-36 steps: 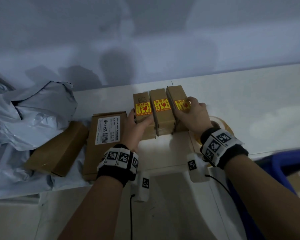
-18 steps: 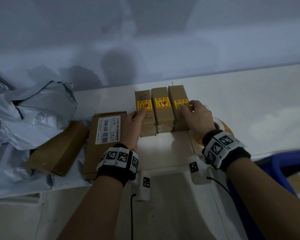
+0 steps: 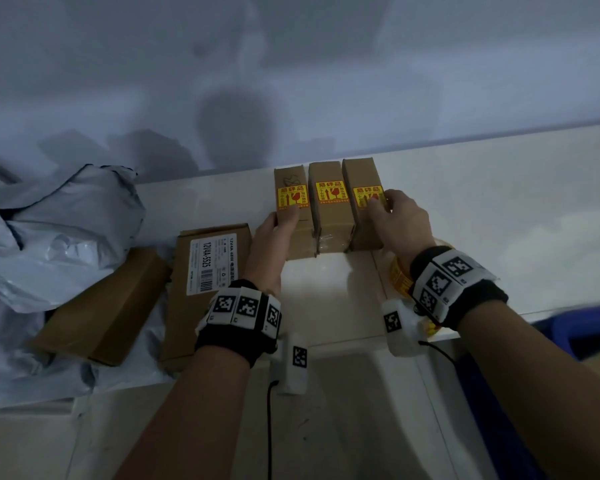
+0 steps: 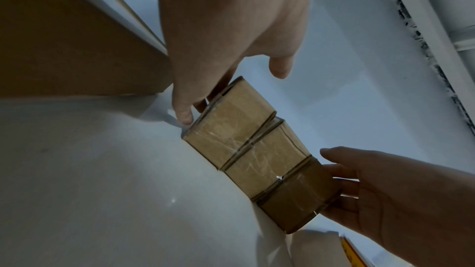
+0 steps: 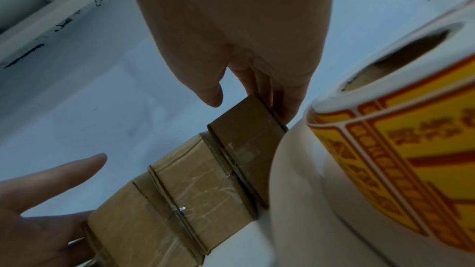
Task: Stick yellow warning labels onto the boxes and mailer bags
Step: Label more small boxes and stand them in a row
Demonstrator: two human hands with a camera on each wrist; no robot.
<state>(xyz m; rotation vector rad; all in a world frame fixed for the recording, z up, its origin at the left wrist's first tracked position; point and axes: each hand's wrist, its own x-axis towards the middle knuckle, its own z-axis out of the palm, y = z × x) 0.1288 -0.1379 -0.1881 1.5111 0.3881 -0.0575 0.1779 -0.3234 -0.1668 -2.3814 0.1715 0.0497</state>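
Observation:
Three small brown boxes stand side by side in a tight row: the left box [image 3: 300,237], the middle box [image 3: 330,220] and the right box [image 3: 360,230]. Each carries a yellow warning label [image 3: 329,192] on top. My left hand [image 3: 283,216] presses straight fingers [image 4: 183,113] against the row's left side, thumb lying on the left box below its label. My right hand [image 3: 383,202] presses straight fingers [image 5: 285,109] against the right side, thumb over the right box's label. The roll of yellow labels [image 5: 401,129] sits under my right wrist.
A flat brown box with a white barcode sticker [image 3: 210,265] lies left of my left hand, and a plain brown box [image 3: 101,306] beyond it. Crumpled grey mailer bags [image 3: 56,223] fill the far left. A blue bin [image 3: 586,330] stands below the counter edge at right.
The row of three boxes has slid a little toward the wall. Both hands have moved from on top of the outer boxes out to the row's sides.

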